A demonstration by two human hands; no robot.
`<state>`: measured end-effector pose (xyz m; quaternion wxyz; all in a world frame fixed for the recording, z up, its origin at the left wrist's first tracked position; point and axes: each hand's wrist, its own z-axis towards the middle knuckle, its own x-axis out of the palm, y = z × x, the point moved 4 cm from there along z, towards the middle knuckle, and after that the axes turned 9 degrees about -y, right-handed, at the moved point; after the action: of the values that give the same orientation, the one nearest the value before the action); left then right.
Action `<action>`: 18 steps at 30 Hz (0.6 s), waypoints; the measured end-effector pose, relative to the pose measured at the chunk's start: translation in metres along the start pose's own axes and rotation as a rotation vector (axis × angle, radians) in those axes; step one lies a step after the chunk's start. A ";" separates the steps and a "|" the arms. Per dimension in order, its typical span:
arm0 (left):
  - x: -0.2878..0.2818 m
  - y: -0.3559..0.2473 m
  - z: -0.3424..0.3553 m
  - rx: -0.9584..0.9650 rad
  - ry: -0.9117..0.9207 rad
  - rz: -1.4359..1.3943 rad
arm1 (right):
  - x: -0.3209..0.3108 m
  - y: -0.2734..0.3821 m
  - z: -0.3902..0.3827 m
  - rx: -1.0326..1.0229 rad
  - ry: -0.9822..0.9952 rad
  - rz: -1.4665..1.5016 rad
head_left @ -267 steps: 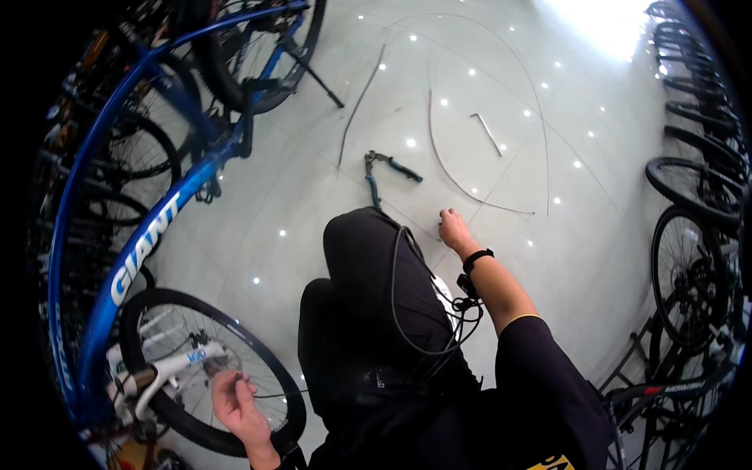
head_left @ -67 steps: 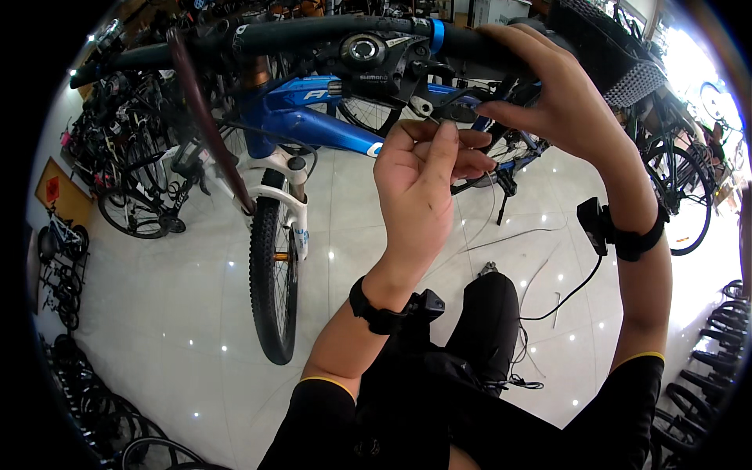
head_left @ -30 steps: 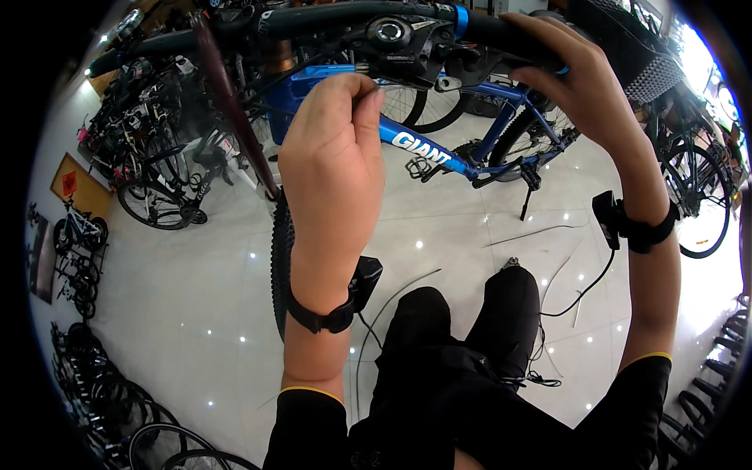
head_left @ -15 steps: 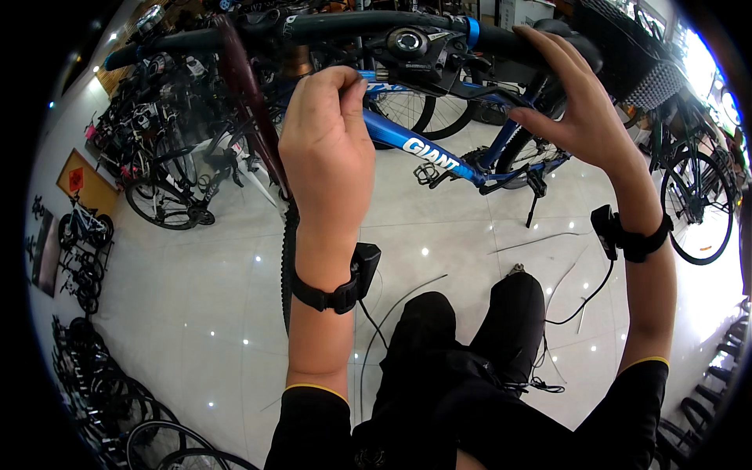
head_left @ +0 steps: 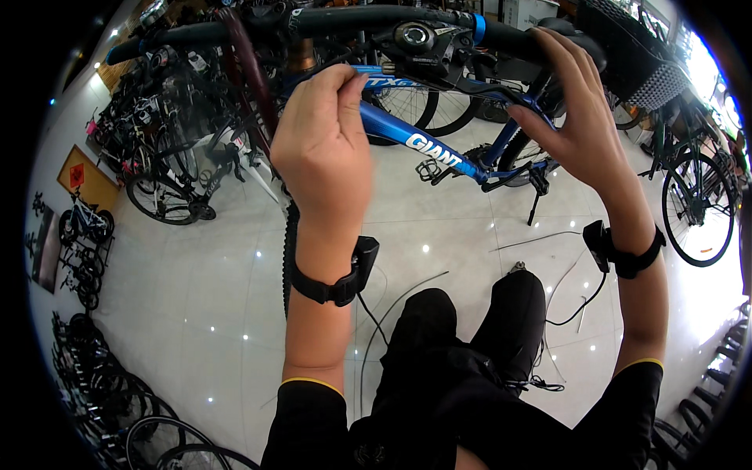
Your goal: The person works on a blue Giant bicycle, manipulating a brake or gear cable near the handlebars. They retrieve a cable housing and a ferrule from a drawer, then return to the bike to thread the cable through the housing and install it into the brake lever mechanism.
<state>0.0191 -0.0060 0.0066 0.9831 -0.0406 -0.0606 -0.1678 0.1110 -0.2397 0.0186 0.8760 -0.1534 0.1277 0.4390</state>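
A blue bicycle (head_left: 407,137) stands in front of me, its black handlebar (head_left: 345,21) running across the top of the view. My left hand (head_left: 325,141) is closed in a pinch just below the bar, at a thin blue cable housing (head_left: 366,70) that leads to the shifter (head_left: 415,37). Its fingertips hide most of what they hold. On the right, my right hand (head_left: 576,117) lies over the handlebar grip (head_left: 509,41). Its fingers rest on top, and the thumb sits lower, by the end of the black brake lever (head_left: 489,92).
Loose cable pieces (head_left: 403,298) lie on the tiled floor (head_left: 439,235) around my knees. Many parked bicycles (head_left: 168,188) crowd the left and back. A black basket (head_left: 654,82) juts in at upper right. Wheels (head_left: 168,439) fill the lower left corner.
My left hand has shifted slightly left, still pinched, and more blue housing shows beside its fingertips. My right hand has tilted a little, its wrist moving left. The handlebar has shifted slightly.
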 end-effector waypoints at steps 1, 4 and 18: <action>-0.003 0.002 0.000 -0.013 0.014 0.002 | -0.002 0.000 -0.004 0.007 -0.008 -0.002; -0.011 0.006 0.005 0.040 0.057 0.090 | -0.008 0.003 -0.008 -0.009 -0.007 -0.006; -0.012 0.005 0.006 -0.033 0.169 0.129 | -0.006 -0.005 -0.002 0.020 -0.153 -0.161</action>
<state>0.0090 0.0036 0.0103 0.9927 -0.0462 0.0280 -0.1081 0.1111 -0.2471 0.0199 0.9172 -0.1205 0.0519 0.3763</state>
